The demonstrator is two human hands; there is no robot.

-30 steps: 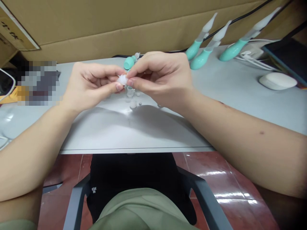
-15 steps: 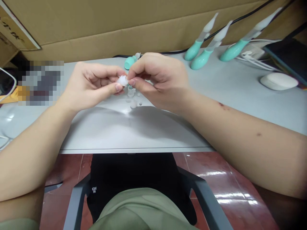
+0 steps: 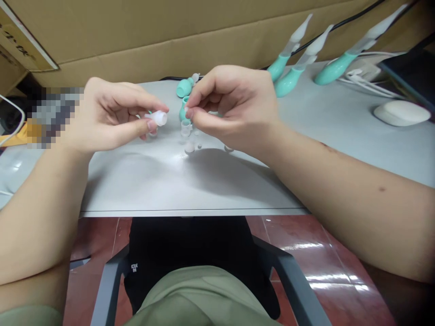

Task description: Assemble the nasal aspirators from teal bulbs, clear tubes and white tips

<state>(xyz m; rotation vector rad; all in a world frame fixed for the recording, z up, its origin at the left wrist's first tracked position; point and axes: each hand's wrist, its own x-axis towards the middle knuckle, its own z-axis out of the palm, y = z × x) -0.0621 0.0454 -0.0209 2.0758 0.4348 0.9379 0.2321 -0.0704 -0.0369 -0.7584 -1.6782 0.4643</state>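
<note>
Between thumb and fingertips, my left hand (image 3: 115,117) holds a translucent white nozzle tip (image 3: 159,118), its round open end facing right. My right hand (image 3: 231,106) pinches a small whitish piece (image 3: 186,109), too small to make out. The two hands are apart. Just behind the right fingertips stands a teal bulb (image 3: 183,113), partly hidden. Another teal bulb (image 3: 184,88) lies farther back with a clear part at its end. In front of the fingers, a clear collar (image 3: 186,128) stands on the table near a small round translucent piece (image 3: 189,147).
Three assembled teal bulb aspirators (image 3: 288,81) with white tips stand at the back right. A white oval case (image 3: 402,113) and a white cable (image 3: 367,81) lie at the far right. Cardboard (image 3: 136,40) walls the back of the grey-white table (image 3: 152,190).
My hands have drawn apart, the left going left with the nozzle tip, whose open end now shows. The small piece is in my right fingertips. The teal bulb behind is now more visible.
</note>
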